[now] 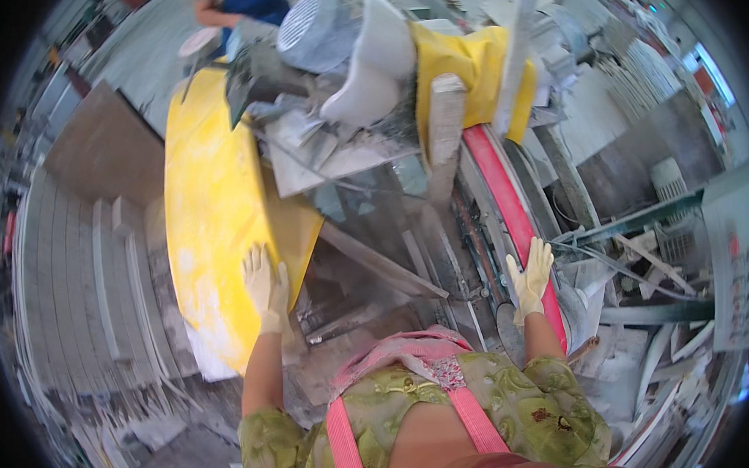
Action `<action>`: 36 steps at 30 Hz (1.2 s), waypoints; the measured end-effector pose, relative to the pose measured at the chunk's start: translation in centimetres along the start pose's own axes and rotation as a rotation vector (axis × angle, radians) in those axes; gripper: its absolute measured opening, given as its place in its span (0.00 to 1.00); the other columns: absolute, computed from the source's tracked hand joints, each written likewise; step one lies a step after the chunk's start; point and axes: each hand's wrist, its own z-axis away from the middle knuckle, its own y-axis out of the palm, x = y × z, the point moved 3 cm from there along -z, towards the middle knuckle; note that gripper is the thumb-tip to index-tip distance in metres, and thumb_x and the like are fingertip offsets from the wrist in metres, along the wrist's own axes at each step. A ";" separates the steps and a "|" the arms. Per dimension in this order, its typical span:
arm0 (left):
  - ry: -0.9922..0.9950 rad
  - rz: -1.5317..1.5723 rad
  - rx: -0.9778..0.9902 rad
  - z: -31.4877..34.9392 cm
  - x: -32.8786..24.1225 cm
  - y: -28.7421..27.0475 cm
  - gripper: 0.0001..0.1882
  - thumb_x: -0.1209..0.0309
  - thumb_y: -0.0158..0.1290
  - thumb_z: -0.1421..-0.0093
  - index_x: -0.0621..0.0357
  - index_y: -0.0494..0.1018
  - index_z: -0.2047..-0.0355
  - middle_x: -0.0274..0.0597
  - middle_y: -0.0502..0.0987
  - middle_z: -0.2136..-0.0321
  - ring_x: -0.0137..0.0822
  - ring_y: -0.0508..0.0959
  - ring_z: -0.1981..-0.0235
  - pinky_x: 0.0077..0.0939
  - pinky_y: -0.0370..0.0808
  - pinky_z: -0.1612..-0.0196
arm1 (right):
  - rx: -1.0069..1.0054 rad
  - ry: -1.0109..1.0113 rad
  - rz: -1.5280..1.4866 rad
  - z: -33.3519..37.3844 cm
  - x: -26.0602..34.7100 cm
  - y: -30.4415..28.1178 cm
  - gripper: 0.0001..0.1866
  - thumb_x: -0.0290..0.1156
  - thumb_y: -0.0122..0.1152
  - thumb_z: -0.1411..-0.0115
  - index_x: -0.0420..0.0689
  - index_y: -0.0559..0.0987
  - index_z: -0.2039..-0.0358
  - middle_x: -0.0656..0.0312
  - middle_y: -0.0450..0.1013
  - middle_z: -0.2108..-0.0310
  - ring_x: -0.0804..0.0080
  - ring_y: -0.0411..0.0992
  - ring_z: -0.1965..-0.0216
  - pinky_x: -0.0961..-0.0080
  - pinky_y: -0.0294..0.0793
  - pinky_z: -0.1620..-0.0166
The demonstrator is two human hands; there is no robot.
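Note:
My left hand (264, 284), in a pale cream glove, lies with its fingers stretched out on the lower right part of a long yellow cover (211, 183). White dust marks this cover in patches, and one corner of it hangs down beyond my fingers. On the other side, my right hand (531, 278), gloved alike, has its thumb and fingers apart. It is at a long red strip (503, 189) running along a machine frame; whether the palm presses on it I cannot tell. Neither hand holds anything.
A dusty motor (317, 34) and a white curved guard (374, 64) stand ahead. Behind them is a person in blue (256, 1). A second yellow sheet (476, 63) drapes over the machine. Long slabs (63, 267) are stacked at left; scrap pieces (648, 279) and a button panel (735, 274) are at right.

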 end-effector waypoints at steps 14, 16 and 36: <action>-0.104 -0.010 0.008 0.6 -0.7 -1.4 0.31 0.61 0.52 0.36 0.62 0.66 0.35 0.57 0.65 0.33 0.54 0.61 0.31 0.48 0.52 0.27 | 0.048 -0.041 0.074 -0.2 -1.0 1.5 0.44 0.55 0.57 0.34 0.39 0.59 0.29 0.42 0.58 0.30 0.42 0.52 0.28 0.49 0.48 0.27; -0.110 -0.020 0.026 0.7 -0.7 -1.3 0.31 0.61 0.52 0.36 0.62 0.65 0.35 0.57 0.64 0.33 0.54 0.61 0.30 0.48 0.52 0.27 | 0.030 -0.055 0.054 -0.1 -0.9 1.4 0.43 0.54 0.58 0.35 0.38 0.60 0.29 0.41 0.58 0.30 0.42 0.52 0.28 0.49 0.48 0.27; -0.103 -0.033 0.035 0.7 -0.6 -1.0 0.32 0.58 0.52 0.36 0.61 0.65 0.35 0.55 0.64 0.32 0.51 0.59 0.29 0.47 0.50 0.26 | -0.007 -0.046 -0.020 0.0 -0.9 1.7 0.44 0.53 0.62 0.37 0.37 0.61 0.30 0.42 0.61 0.32 0.47 0.56 0.29 0.54 0.53 0.28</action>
